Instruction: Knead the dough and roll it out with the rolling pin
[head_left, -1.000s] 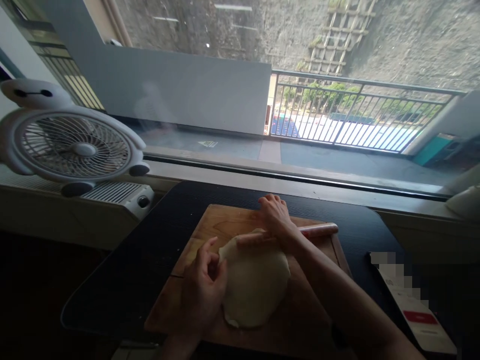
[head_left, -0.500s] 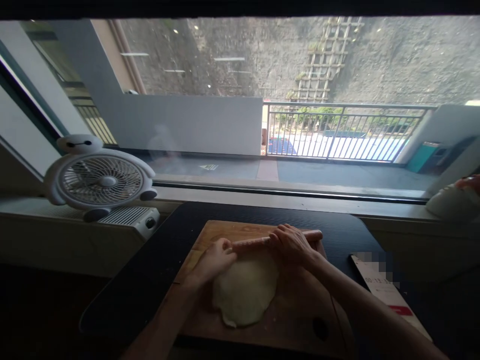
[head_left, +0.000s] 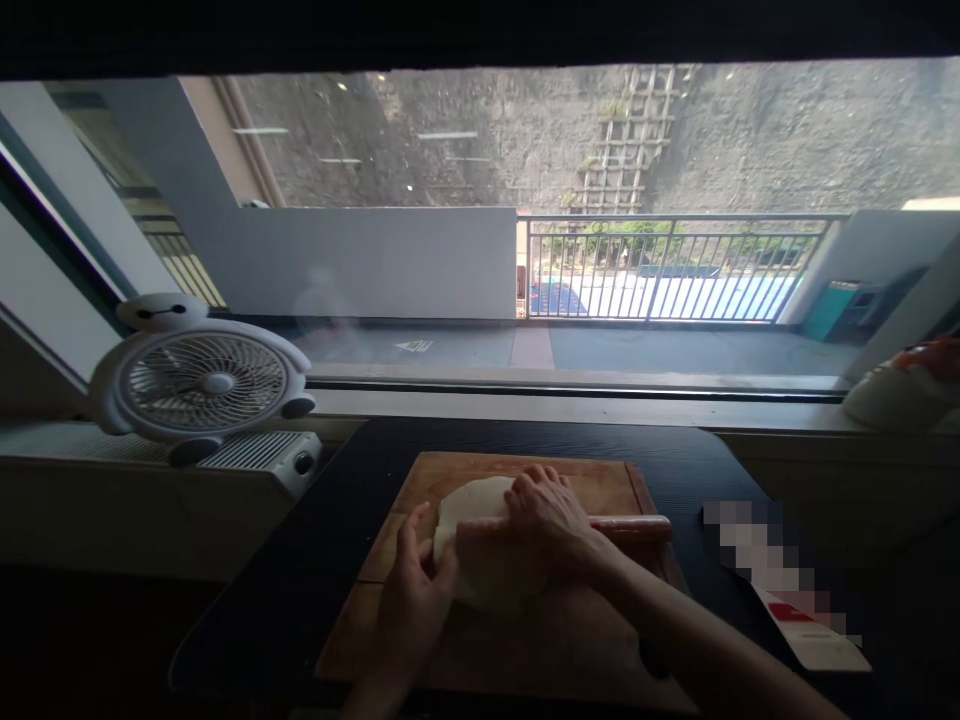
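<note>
A pale, flat sheet of dough [head_left: 474,497] lies on a wooden cutting board [head_left: 600,640]. Across its middle rests a rolling pin [head_left: 630,528], its right end reaching past the board's right edge. My right hand [head_left: 551,515] is closed over the pin, the fingers curled on its far side and hiding part of it. My left hand [head_left: 416,580] is at the dough's left edge, beside the pin's left end. Its thumb and fingers are apart; whether it touches the dough is hard to tell. The near part of the dough is in shadow.
The board sits on a dark table [head_left: 300,560]. On its right lies a pale flat object with a red band [head_left: 814,625], partly blurred out. A white fan [head_left: 214,380] stands on a heater [head_left: 285,460] at the left. Beyond is a window sill [head_left: 570,408].
The rolling pin has come toward me from the dough's far edge, and dough now shows beyond it. My left hand has let go of the pin's left end and opened.
</note>
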